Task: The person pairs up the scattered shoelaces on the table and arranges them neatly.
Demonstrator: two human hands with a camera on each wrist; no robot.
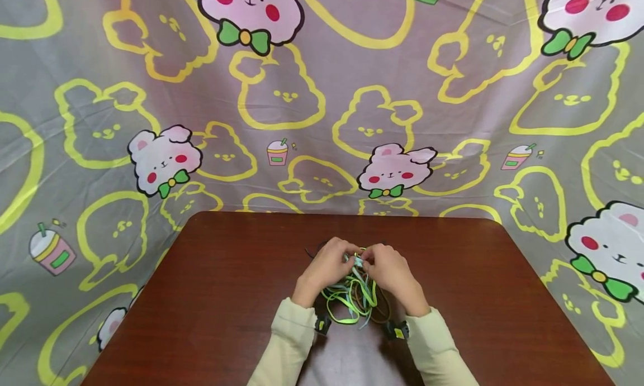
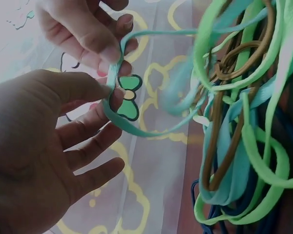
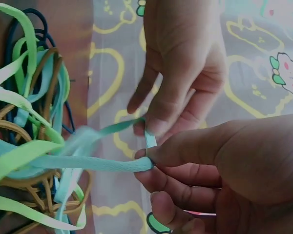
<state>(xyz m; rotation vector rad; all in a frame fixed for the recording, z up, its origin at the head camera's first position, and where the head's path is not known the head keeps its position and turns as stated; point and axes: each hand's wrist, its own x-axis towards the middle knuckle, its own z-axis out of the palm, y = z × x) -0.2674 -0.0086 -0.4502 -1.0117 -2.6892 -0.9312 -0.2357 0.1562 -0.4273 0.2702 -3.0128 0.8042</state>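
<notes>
Backdrop is a grey cloth [image 1: 322,95] printed with yellow bear outlines and pink bears with green bows; in front of it sits a dark reddish-brown wooden table [image 1: 201,296]. We see both hands meeting at frame centre of the head view, just above a tangled pile of flat laces [image 1: 352,294] in lime green, light teal, brown and dark blue lying on the table. Our left hand [image 1: 327,266] pinches a light teal flat lace [image 2: 136,129] between thumb and forefinger, the other fingers spread loosely open. Our right hand [image 1: 389,271] pinches the same lace just beside it, thumb against fingertips, remaining fingers curled under. Between the two pinches the teal lace forms a small loop; from there it runs back into the tangle. Cream sleeves [image 1: 289,341] cover both forearms at lower centre.
</notes>
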